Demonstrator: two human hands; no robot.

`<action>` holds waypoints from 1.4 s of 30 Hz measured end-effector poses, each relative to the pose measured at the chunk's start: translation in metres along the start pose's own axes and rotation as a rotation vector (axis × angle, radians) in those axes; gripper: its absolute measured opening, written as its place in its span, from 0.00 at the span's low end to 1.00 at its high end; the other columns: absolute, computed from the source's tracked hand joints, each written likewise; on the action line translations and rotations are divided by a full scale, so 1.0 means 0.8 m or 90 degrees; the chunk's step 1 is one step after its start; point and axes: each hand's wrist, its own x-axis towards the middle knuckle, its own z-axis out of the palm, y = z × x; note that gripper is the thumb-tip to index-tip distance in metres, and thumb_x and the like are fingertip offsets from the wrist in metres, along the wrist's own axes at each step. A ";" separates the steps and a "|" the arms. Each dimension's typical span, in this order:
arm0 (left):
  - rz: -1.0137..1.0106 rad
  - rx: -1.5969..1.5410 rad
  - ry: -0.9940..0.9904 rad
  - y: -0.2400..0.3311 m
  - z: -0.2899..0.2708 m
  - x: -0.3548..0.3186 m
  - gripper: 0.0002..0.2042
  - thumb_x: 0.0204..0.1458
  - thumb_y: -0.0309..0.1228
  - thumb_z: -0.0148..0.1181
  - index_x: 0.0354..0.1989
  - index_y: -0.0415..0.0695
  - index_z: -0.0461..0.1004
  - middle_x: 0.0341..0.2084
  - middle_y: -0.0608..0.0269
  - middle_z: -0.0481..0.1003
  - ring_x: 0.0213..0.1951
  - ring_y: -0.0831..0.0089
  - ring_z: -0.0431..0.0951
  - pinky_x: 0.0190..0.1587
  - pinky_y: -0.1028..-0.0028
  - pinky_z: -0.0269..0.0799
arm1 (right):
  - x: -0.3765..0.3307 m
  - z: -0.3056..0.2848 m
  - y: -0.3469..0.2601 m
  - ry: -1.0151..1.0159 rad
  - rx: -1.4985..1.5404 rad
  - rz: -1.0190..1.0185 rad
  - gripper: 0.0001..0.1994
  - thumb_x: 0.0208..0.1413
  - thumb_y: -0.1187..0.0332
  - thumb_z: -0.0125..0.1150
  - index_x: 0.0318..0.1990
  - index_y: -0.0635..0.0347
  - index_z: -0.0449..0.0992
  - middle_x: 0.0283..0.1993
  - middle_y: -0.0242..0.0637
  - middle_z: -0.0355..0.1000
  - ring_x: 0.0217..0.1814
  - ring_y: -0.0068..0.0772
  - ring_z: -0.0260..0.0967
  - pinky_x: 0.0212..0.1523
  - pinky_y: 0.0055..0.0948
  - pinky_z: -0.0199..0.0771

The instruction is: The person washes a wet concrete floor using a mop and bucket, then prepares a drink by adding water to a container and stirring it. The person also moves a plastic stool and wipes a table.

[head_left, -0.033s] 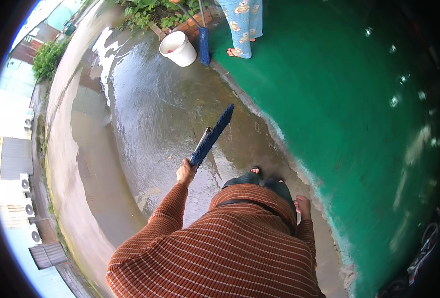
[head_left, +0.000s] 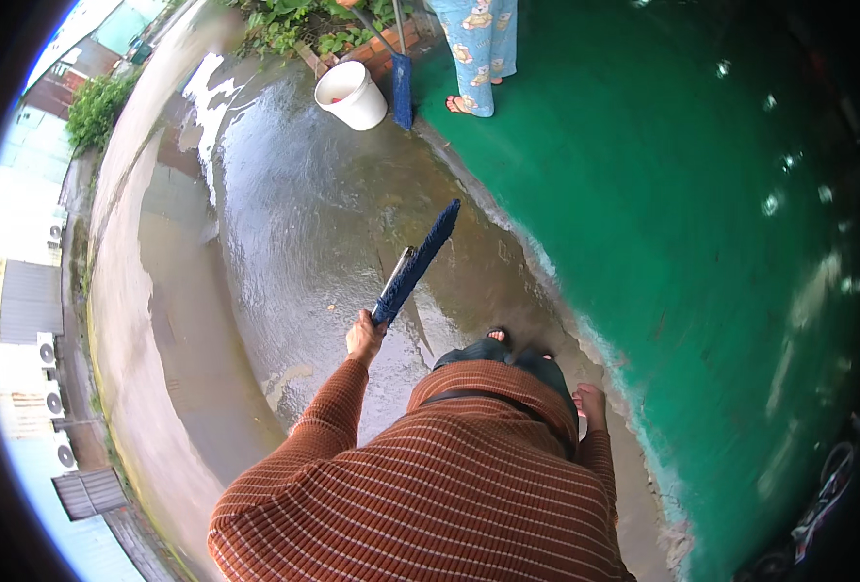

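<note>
My left hand [head_left: 364, 338] is wrapped round the near end of a flat mop head [head_left: 418, 262] with blue pile, held up in front of me over the wet ground. A short metal piece [head_left: 398, 274] shows along its left side. By my right hip hangs my right hand [head_left: 591, 404], its fingers curled in loosely, with nothing visible in them. Farther ahead, a second mop [head_left: 403, 92] with a blue head stands on its end beside a white bucket [head_left: 354, 100]. Something small and red lies inside the bucket.
Wet concrete [head_left: 294, 194] with puddles spreads ahead and left. A rough edge separates it from a green painted floor [head_left: 643, 194] on the right. Another person in light blue patterned trousers [head_left: 473, 44] stands at the far edge, near a brick-edged plant bed [head_left: 299, 24].
</note>
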 end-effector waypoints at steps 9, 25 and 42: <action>0.016 -0.135 0.088 0.065 0.007 -0.036 0.18 0.46 0.40 0.55 0.40 0.44 0.60 0.31 0.45 0.73 0.34 0.49 0.73 0.36 0.58 0.67 | 0.030 -0.049 -0.017 -0.006 -0.104 0.004 0.16 0.48 0.70 0.47 0.46 0.58 0.68 0.31 0.36 0.72 0.22 0.26 0.68 0.20 0.28 0.67; 0.000 -0.130 0.137 0.129 -0.006 -0.081 0.19 0.46 0.38 0.56 0.43 0.43 0.60 0.31 0.47 0.73 0.34 0.50 0.73 0.36 0.59 0.67 | 0.030 -0.100 0.030 -0.045 -0.035 0.038 0.14 0.49 0.67 0.50 0.43 0.59 0.71 0.32 0.37 0.72 0.25 0.29 0.70 0.22 0.27 0.69; -0.034 -0.086 0.099 0.174 0.015 -0.103 0.20 0.46 0.42 0.56 0.41 0.43 0.62 0.31 0.47 0.73 0.35 0.51 0.74 0.37 0.60 0.67 | 0.042 -0.144 0.024 -0.044 -0.048 0.054 0.15 0.49 0.68 0.49 0.45 0.58 0.69 0.33 0.36 0.72 0.25 0.28 0.68 0.25 0.29 0.68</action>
